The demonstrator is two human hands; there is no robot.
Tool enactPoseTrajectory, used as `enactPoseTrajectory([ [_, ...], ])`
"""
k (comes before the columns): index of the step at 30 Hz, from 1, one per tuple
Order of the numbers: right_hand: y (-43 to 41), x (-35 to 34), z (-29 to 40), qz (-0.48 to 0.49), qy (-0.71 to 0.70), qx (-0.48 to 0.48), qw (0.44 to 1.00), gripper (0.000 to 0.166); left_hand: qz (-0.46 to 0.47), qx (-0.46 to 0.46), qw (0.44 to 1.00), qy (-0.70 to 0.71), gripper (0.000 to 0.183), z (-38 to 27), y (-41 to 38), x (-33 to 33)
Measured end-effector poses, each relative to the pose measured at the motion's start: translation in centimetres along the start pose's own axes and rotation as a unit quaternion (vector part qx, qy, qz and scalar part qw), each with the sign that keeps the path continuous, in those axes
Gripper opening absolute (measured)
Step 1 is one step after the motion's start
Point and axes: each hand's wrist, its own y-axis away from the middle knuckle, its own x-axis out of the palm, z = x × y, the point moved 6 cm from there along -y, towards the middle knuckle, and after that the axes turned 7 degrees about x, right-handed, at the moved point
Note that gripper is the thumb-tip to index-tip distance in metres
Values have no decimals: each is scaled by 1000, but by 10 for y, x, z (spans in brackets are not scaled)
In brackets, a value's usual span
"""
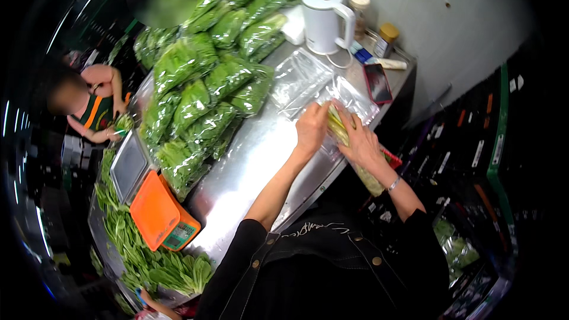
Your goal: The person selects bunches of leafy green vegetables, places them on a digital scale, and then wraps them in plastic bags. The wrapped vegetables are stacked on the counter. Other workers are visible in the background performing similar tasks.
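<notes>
A long, narrow clear plastic bag of pale yellow-green produce [370, 181] hangs slantwise over the steel table's near edge. I cannot tell what kind of vegetable is in it. My left hand [311, 127] has its fingers curled at the bag's upper end, pinching the plastic. Lower down, my right hand [362, 143] wraps around the bag and hides part of it. Beneath and beyond both hands, flat clear plastic bags [300, 81] lie on the steel table [249, 173]. A red item [392, 158] shows beside my right wrist, partly hidden.
Bagged leafy greens [209, 84] are heaped at left. An orange scale [153, 213] and loose greens [178, 273] occupy the near left. A white kettle [322, 20], phone [378, 83] and yellow-lidded jar [386, 38] stand beyond. A co-worker [95, 102] handles greens; another person's hand [149, 300] shows below.
</notes>
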Motion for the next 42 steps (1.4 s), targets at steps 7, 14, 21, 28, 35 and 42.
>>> enactPoseTrajectory([
  [7,4,17,43,-7,-105,-31,994,76,-22,53,998,-26,35,-22,22,-37],
  [14,-7,32,93,-35,-216,-49,975,70,8,76,997,-18,35,-33,51,-88],
  [21,5,39,141,-162,-300,-174,924,79,-15,106,990,-90,44,-37,82,-113],
  [28,31,17,182,-170,-278,-180,928,82,-240,-185,953,-26,75,41,152,-165],
  [35,44,103,186,89,-144,-95,981,88,99,-411,889,176,22,55,266,-72],
  [42,57,122,201,-3,-73,-148,986,83,73,-358,920,140,24,25,283,-121],
])
